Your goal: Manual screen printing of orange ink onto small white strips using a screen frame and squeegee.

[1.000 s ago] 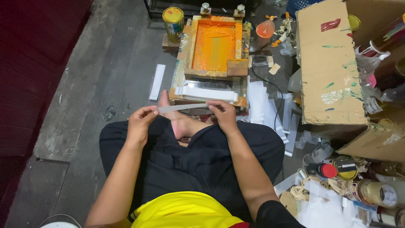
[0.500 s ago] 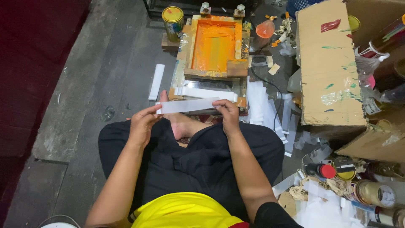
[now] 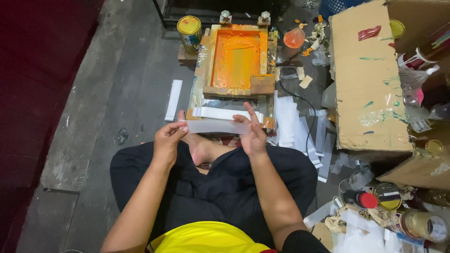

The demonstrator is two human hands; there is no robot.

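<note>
**White strip held up between both hands over the printing frame**

The grey concrete floor (image 3: 117, 84) fills most of the view, and the person sits on it cross-legged in black trousers (image 3: 225, 187). To the right lies a big brown cardboard box (image 3: 370, 79), flecked with green and red paint. Straight ahead stands the wooden screen-printing frame with orange ink across its mesh (image 3: 236, 58), set flat on its base.

Just right of the frame, a loose heap of long white plastic strips (image 3: 300, 131) spreads over the floor. A small stack of similar strips (image 3: 220, 113) lies on the near edge of the frame's base, and a single white strip (image 3: 173, 99) lies apart on the floor to the left. A gold-lidded paint tin (image 3: 189, 29) stands at the frame's far left corner; more tins and bottles crowd the lower right.

The long translucent white strip in hand (image 3: 215, 126) is held level in the air, just above the stack and over the bare foot. The left hand (image 3: 166, 143) pinches its left end, fingers closed on it. The right hand (image 3: 253, 133) grips the right end with thumb and lower fingers, while two fingers stick up straight.

Judging by the layout, this strip is not yet laid under the screen; the stack seems unprinted, and whether the heap is finished I cannot tell.
</note>
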